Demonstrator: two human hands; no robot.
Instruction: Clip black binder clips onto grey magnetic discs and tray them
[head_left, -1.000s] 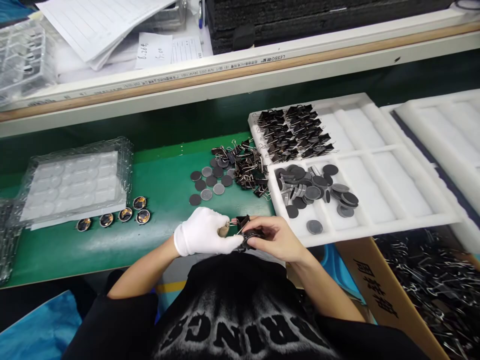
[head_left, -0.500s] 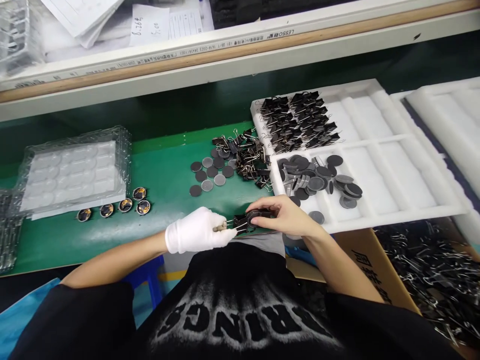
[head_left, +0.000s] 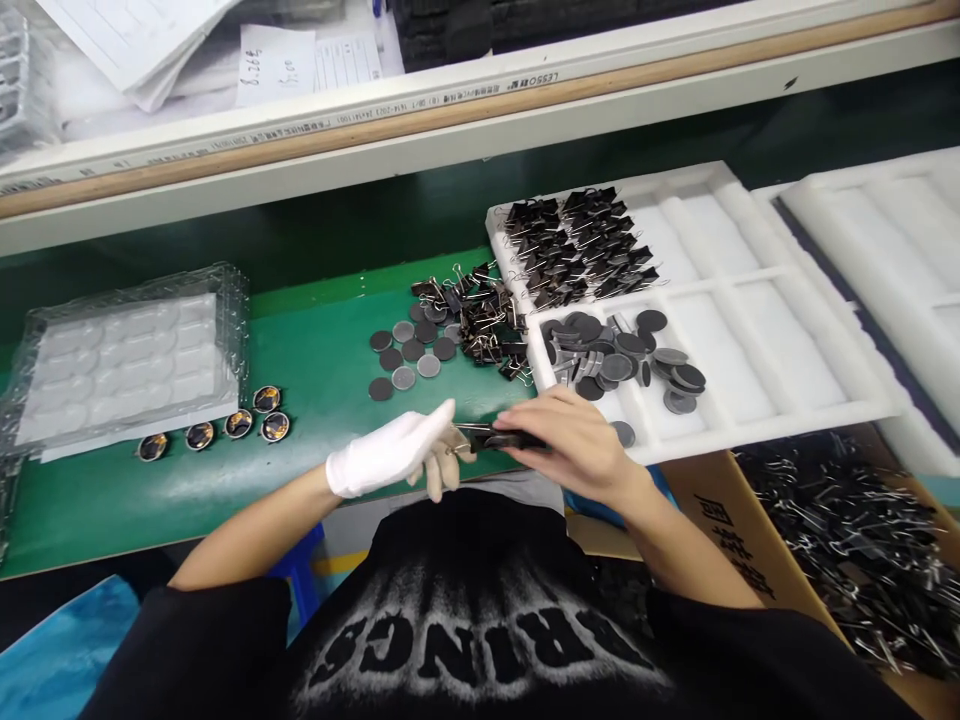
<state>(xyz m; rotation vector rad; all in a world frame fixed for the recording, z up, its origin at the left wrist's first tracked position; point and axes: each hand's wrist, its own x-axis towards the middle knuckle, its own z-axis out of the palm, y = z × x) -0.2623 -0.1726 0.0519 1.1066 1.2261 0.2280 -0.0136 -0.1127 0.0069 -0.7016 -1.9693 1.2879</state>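
Note:
My left hand [head_left: 405, 455] wears a white glove; its fingers are spread and its palm side lies against the wire handles of a black binder clip [head_left: 487, 438]. Bare fingers of my right hand [head_left: 566, 440] are closed round the body of that clip, which is partly hidden. Beyond my hands, several dark and grey discs [head_left: 412, 350] lie on the green table [head_left: 322, 350], beside a heap of black binder clips [head_left: 487, 315]. More discs [head_left: 616, 368] fill a compartment of the white foam tray [head_left: 795, 425], and rows of clips [head_left: 577, 245] stand in its back compartment.
Clear plastic blister trays [head_left: 127, 355] are stacked at the left, with several round decorated pieces [head_left: 238, 424] in front. A cardboard box [head_left: 750, 530] of loose clips is at the lower right. A shelf edge [head_left: 450, 110] with papers [head_left: 277, 65] runs across the back.
My left hand has loosened its pinch on the clip's handles and spread its fingers. The clip has turned in my right hand. The whole view has shifted slightly.

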